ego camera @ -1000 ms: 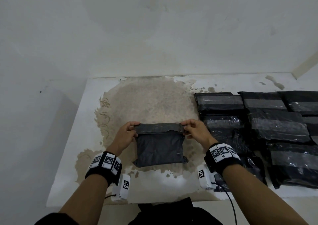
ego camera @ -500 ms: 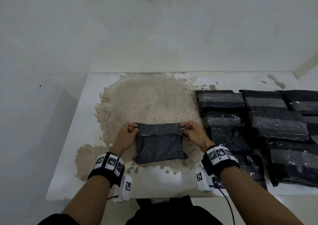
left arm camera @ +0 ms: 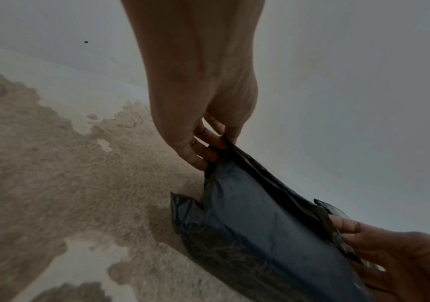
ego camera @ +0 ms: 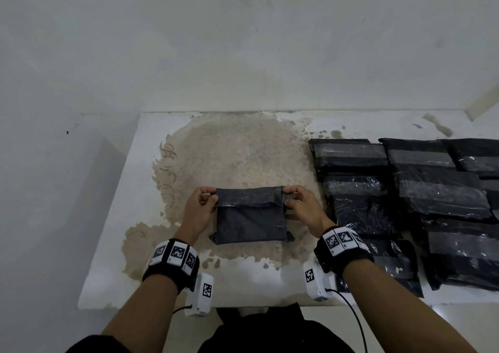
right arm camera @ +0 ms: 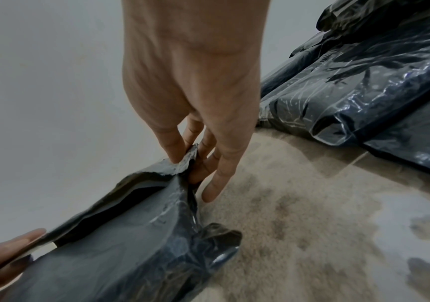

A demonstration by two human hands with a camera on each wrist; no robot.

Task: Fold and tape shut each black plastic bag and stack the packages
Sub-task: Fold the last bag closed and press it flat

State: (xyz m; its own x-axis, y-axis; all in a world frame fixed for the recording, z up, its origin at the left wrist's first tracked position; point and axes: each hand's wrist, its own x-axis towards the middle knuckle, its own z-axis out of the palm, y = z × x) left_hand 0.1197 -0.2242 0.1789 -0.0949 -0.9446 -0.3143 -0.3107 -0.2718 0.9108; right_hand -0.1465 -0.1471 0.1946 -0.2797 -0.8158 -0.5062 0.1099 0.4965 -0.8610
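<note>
A black plastic bag [ego camera: 251, 221] lies on the worn middle of the white table [ego camera: 113, 244], its top flap [ego camera: 249, 196] folded over toward me. My left hand [ego camera: 208, 198] pinches the flap's left corner [left arm camera: 224, 147]. My right hand [ego camera: 290, 198] pinches the right corner [right arm camera: 188, 159] between thumb and fingers. The bag's body [left arm camera: 255, 228] rests on the table, and its lower corners stick out [right arm camera: 219, 239]. No tape roll is in view.
Several taped black packages [ego camera: 421, 198] lie in overlapping rows on the right part of the table, close to my right wrist. A wall stands behind the table. The table's front edge [ego camera: 243, 305] is near my body.
The flap has been folded further down over the bag toward me, with both hands still on its corners. The view has shifted slightly.
</note>
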